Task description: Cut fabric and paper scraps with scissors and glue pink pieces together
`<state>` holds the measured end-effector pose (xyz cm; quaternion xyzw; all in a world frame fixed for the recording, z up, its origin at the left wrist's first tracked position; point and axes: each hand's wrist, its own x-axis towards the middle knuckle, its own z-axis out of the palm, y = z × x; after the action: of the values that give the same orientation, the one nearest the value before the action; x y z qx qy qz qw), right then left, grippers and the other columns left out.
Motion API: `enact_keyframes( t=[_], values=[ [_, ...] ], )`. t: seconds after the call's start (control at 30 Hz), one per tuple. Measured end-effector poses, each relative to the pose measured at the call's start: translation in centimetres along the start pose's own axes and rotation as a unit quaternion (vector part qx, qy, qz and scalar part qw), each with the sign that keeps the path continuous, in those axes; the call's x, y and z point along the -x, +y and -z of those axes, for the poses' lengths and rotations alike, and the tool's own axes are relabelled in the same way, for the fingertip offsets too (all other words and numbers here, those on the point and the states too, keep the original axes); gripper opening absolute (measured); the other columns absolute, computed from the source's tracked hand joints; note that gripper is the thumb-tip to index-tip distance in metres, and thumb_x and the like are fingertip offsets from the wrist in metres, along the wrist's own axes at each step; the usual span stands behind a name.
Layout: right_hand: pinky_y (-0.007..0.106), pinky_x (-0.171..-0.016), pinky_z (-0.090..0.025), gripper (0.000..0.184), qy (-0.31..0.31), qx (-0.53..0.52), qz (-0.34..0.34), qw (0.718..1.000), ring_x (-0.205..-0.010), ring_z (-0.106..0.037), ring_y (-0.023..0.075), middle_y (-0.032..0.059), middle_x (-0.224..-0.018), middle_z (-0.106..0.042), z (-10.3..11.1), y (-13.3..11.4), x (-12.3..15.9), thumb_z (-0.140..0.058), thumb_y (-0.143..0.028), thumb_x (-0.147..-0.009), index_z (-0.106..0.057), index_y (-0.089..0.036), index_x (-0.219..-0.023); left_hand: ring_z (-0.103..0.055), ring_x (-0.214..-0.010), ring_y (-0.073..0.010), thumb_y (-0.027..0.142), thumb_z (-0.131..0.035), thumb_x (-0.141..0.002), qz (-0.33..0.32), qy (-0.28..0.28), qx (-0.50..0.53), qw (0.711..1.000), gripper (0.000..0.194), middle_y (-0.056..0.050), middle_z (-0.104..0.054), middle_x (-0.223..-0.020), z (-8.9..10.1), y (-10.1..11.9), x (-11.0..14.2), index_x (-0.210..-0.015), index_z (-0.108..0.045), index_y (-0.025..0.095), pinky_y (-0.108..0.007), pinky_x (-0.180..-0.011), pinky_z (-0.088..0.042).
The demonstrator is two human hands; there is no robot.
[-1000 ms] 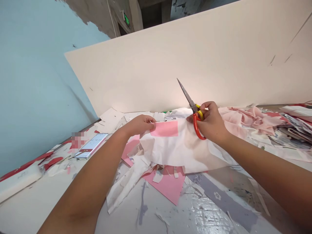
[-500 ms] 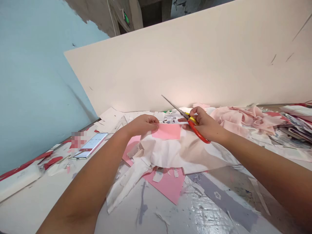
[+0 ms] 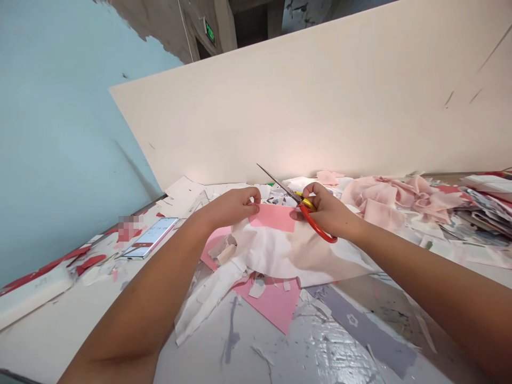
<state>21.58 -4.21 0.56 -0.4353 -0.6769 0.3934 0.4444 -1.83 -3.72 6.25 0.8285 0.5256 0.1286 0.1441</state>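
My left hand pinches the upper left corner of a small pink paper piece. Scissors with red and yellow handles are held in my right hand, their blades pointing up and to the left, above the paper. The thumb of that hand touches the paper's right edge. Below the piece lies crumpled white cloth, partly covering a larger pink sheet strewn with white scraps.
A phone lies at the left, near red scraps. Pale pink cloth and a stack of folded material sit at the right. A grey-purple strip lies in front. A tall cream board stands behind.
My right hand and the scissors have shifted slightly left, and the thumb has come onto the paper's right edge. My left hand keeps its pinch on the paper's left corner.
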Motion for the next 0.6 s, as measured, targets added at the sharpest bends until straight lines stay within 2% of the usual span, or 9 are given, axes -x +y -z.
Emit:
enact_keyframes(
  t=[0.13,0.27,0.4,0.5,0.6],
  values=[
    [0.021,-0.050,-0.036,0.045,-0.001,0.003,0.000,1.000,-0.050,-0.047,0.0093,-0.0114,-0.055,-0.050,0.1,-0.1,0.0,-0.070,-0.026,-0.061,-0.031,-0.027,-0.083,-0.047,-0.057,-0.0119,0.037,-0.043,-0.074,-0.028,-0.028,-0.013,0.999,0.014,0.004,-0.061,-0.077,0.2,0.1,0.1,-0.078,-0.051,0.026,-0.022,-0.045,-0.034],
    [0.021,-0.049,-0.036,0.042,0.000,0.043,-0.004,0.999,-0.049,-0.046,0.0087,-0.0110,-0.056,-0.050,0.3,-0.9,0.4,-0.068,-0.025,-0.061,-0.032,-0.027,-0.082,-0.047,-0.059,-0.0117,0.032,-0.043,-0.074,-0.071,-0.004,-0.056,0.996,0.012,0.002,-0.057,-0.076,0.6,0.2,-0.4,-0.073,-0.051,0.023,-0.021,-0.046,-0.034],
    [0.022,-0.050,-0.038,0.036,-0.004,0.089,0.000,0.996,-0.050,-0.048,0.0095,-0.0088,-0.058,-0.054,1.0,-1.0,-0.2,-0.065,-0.021,-0.060,-0.034,-0.025,-0.078,-0.046,-0.053,-0.0111,0.025,-0.043,-0.072,-0.091,0.012,-0.103,0.990,0.008,0.001,-0.056,-0.070,1.0,-0.1,-2.0,-0.071,-0.050,0.021,-0.022,-0.045,-0.033],
    [0.024,-0.048,-0.037,0.036,0.042,0.122,0.012,0.992,-0.049,-0.049,0.0114,-0.0064,-0.058,-0.054,2.3,-0.8,-2.1,-0.067,-0.016,-0.055,-0.038,-0.024,-0.076,-0.045,-0.052,-0.0111,0.018,-0.045,-0.070,-0.108,0.049,-0.141,0.983,0.006,0.000,-0.056,-0.069,1.8,0.3,-3.9,-0.067,-0.049,0.020,-0.023,-0.046,-0.032],
    [0.024,-0.048,-0.035,0.035,0.141,0.141,0.059,0.978,-0.050,-0.047,0.0124,-0.0070,-0.056,-0.049,4.1,-2.1,-4.6,-0.065,-0.015,-0.057,-0.037,-0.025,-0.076,-0.046,-0.058,-0.0134,0.012,-0.042,-0.070,-0.132,0.144,-0.189,0.962,0.009,-0.002,-0.054,-0.075,3.3,1.9,-5.6,-0.067,-0.048,0.019,-0.026,-0.051,-0.031]
  ],
)
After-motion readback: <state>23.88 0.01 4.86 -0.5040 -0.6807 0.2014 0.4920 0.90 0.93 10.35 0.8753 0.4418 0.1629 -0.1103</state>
